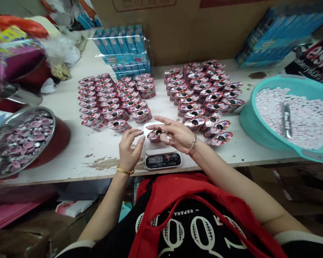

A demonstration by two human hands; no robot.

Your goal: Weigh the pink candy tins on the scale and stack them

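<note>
A small oval printed box [154, 135] with a round hole in its top stands on the white kitchen scale [150, 147], whose display is lit. My left hand [130, 148] is just left of the box, fingers bent and apart, nothing in them. From the right, my right hand [179, 135] reaches over the scale, two fingers stretched across beside the box. Its other fingers are curled, and small white candies seem to show in them. Several rows of similar boxes [107, 96] stand behind on the left, and more boxes [201, 87] on the right, some showing white candies in their holes.
A turquoise basin [254, 122] full of white candies, with a metal scoop [287, 120] in it, stands right. At left is a metal bowl [61, 134] of pink spoon-like pieces. Wrapped blue boxes [121, 44] and a large carton [183, 32] stand behind.
</note>
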